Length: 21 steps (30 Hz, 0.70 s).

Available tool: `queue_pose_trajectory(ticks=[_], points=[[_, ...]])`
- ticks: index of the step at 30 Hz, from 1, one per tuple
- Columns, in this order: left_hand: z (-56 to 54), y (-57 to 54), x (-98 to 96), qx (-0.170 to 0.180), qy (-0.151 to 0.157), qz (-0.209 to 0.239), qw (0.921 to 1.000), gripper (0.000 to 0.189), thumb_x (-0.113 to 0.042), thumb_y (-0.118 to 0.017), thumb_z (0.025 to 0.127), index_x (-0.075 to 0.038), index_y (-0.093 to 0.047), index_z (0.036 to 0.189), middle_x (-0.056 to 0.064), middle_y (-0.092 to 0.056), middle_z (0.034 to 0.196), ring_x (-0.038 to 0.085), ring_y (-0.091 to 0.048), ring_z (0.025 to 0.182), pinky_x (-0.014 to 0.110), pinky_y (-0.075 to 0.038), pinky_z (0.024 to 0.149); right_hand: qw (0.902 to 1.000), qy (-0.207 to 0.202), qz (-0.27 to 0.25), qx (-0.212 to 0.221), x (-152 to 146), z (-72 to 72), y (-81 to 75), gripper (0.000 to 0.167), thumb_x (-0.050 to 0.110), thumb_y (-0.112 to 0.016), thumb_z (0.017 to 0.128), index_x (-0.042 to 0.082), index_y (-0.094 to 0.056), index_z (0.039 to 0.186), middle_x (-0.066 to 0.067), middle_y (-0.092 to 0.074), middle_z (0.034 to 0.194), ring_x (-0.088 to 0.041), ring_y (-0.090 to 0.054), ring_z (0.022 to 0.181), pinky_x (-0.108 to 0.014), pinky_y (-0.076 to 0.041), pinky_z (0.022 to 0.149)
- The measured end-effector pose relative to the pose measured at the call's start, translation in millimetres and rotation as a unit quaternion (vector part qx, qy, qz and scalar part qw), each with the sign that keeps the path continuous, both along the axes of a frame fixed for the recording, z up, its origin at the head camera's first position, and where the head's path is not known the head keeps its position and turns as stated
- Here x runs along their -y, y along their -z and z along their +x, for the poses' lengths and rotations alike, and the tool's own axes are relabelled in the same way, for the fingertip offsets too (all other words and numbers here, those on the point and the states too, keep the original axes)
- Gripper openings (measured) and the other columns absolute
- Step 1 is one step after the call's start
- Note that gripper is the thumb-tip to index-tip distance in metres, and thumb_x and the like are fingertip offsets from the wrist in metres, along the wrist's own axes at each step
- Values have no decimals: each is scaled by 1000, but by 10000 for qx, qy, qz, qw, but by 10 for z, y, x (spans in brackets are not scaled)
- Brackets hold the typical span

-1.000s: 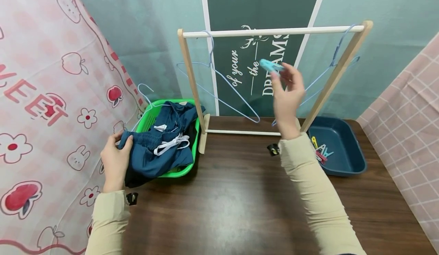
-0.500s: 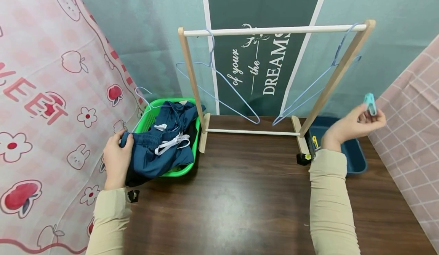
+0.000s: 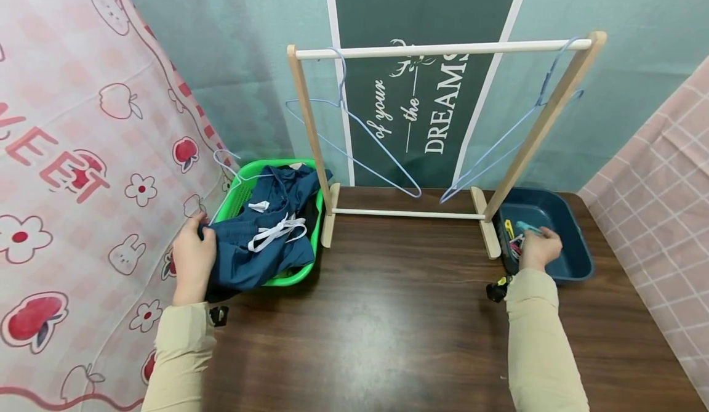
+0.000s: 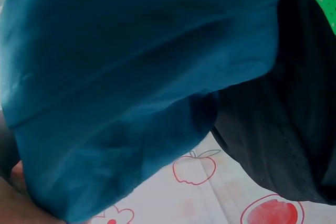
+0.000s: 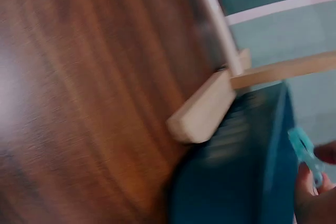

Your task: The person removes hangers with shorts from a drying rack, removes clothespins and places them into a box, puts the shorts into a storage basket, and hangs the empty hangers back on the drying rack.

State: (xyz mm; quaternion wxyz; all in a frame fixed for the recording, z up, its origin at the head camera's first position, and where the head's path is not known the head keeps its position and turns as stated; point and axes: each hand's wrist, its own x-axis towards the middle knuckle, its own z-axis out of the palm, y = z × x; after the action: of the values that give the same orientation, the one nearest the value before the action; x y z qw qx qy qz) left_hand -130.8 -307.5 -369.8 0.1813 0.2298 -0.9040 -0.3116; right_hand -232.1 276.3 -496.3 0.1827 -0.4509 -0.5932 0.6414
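Note:
At the left, my left hand (image 3: 192, 258) grips the waistband edge of blue shorts (image 3: 238, 261) with white drawstrings, which lie over a green basket (image 3: 292, 280). A pale blue hanger (image 3: 235, 184) goes into the waistband, its hook sticking up. The left wrist view is filled by blue cloth (image 4: 142, 51), with black fabric (image 4: 268, 124) behind it. On the other side, my right hand (image 3: 541, 249) pinches a light blue clothespin (image 3: 530, 228) over the dark blue bin (image 3: 578, 258). In the right wrist view the same clothespin (image 5: 303, 146) sits between thumb and fingers.
A wooden rack with a white rail (image 3: 432, 50) stands between basket and bin. Two blue hangers hang from it, one left (image 3: 382, 153) and one right (image 3: 487, 153). A yellow clothespin (image 3: 508, 228) and several others lie in the bin. Printed cloths surround the brown table (image 3: 360, 338).
My right hand has swung from before the rack out to the right, then down over the bin, still pinching the clothespin. My left hand and the hanger in the shorts have shifted slightly.

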Motion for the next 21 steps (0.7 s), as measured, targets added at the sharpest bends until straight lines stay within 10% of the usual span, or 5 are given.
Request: queue_pose_trajectory(ticks=[6, 12, 21], points=[[-15, -33, 6, 411, 247, -158, 9987, 44, -6, -35, 94, 5, -49, 134, 30, -54, 129, 46, -50, 118, 55, -37, 103, 9861, -1255, 591, 919, 30, 57, 140, 49, 1, -59, 87, 0, -51, 135, -9, -57, 108, 4, -54, 56, -14, -49, 58], [-61, -16, 31, 656, 307, -289, 9970, 40, -15, -41, 98, 6, -51, 130, 32, -53, 129, 49, -50, 117, 57, -37, 101, 9602, -1741, 1621, 1461, 18, 56, 214, 48, 9, -57, 87, -8, -51, 131, -28, -48, 138, -37, -47, 125, -43, -39, 108], [-126, -26, -37, 449, -47, 46, 9990, 43, -33, -50, 98, -2, -60, 127, 27, -58, 127, 48, -51, 117, 57, -40, 97, 9397, -2277, 1921, 1677, -5, 80, 198, 42, 17, -55, 92, -11, -58, 122, -32, -61, 115, -42, -52, 116, -48, -46, 96]])
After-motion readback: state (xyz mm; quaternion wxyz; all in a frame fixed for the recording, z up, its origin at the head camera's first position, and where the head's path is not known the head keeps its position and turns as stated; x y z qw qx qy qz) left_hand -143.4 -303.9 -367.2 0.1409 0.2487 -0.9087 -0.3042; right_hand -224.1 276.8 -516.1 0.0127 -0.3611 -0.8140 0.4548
